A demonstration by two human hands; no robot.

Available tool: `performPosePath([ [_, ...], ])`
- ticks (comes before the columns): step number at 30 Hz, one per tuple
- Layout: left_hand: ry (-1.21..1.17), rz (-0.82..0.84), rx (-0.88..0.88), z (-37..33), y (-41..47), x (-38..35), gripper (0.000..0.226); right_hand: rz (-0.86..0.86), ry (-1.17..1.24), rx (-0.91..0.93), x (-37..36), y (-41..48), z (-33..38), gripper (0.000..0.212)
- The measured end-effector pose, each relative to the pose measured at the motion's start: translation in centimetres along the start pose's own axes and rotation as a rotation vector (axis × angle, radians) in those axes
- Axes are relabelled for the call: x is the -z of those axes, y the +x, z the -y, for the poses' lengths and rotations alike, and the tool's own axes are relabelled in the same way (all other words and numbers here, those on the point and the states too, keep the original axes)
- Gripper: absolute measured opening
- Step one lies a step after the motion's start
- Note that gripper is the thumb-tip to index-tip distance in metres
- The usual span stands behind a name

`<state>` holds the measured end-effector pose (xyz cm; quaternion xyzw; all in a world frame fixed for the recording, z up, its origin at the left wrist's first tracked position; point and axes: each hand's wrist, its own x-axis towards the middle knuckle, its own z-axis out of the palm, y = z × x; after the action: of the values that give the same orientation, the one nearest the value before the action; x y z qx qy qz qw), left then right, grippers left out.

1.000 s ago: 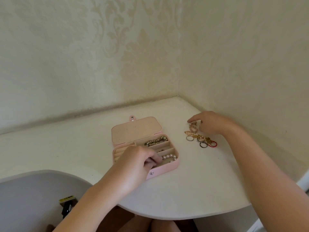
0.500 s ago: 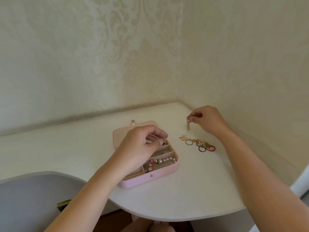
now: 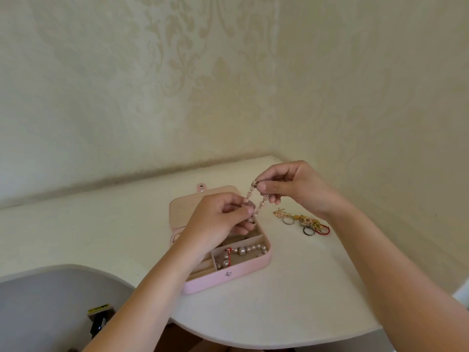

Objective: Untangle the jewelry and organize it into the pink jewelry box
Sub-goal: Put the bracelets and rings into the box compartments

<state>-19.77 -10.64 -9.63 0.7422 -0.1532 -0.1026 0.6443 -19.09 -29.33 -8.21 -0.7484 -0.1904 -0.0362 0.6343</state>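
At the centre of the frame both hands are raised above the white tabletop (image 3: 291, 295) with a pale beaded bracelet (image 3: 261, 203) strung between them. The right hand (image 3: 297, 189), right of centre, pinches the bracelet's upper end between thumb and fingers, while the left hand (image 3: 218, 219), just below and left of it, pinches the lower part, its fingers curled. The bracelet hangs in the air over the far right corner of the pink jewelry box (image 3: 243, 271), which lies open on the tabletop with its lid (image 3: 182, 207) folded back toward the wall. In the box's near right compartment lies a pearl bracelet (image 3: 243, 251) with a red cord. To the right of the box, a tangled pile of rings and gold chains (image 3: 303, 222) rests on the tabletop, beneath the right wrist.
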Motion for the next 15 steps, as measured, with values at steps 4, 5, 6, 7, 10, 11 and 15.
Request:
performPosePath([
  [4, -0.021, -0.093, 0.039, 0.4, -0.5, 2.0, 0.002, 0.096, -0.181, -0.142, 0.1, -0.1, -0.3, 0.006],
  [5, 0.007, -0.11, 0.044, 0.5, -0.6, 2.3, 0.003, 0.13, -0.231, -0.176, -0.2, -0.2, -0.3, 0.005],
  [6, 0.055, -0.12, 0.045, 0.6, -0.7, 2.6, 0.004, 0.157, -0.28, -0.197, -0.6, -0.2, -0.3, 0.005],
  [7, 0.123, -0.125, 0.044, 0.8, -0.7, 2.8, 0.005, 0.174, -0.327, -0.213, -0.9, -0.2, -0.4, 0.007],
  [10, 0.422, -0.134, 0.025, 1.5, -0.8, 3.1, 0.007, 0.168, -0.45, -0.194, -1.7, -0.2, -0.7, 0.01],
  [11, 0.515, -0.131, 0.017, 1.8, -0.9, 3.1, 0.008, 0.17, -0.486, -0.175, -2.0, -0.2, -0.8, 0.01],
  [15, 0.706, -0.097, -0.009, 2.3, -1.2, 2.8, 0.006, 0.214, -0.58, -0.134, -2.5, -0.3, -1.0, 0.01],
])
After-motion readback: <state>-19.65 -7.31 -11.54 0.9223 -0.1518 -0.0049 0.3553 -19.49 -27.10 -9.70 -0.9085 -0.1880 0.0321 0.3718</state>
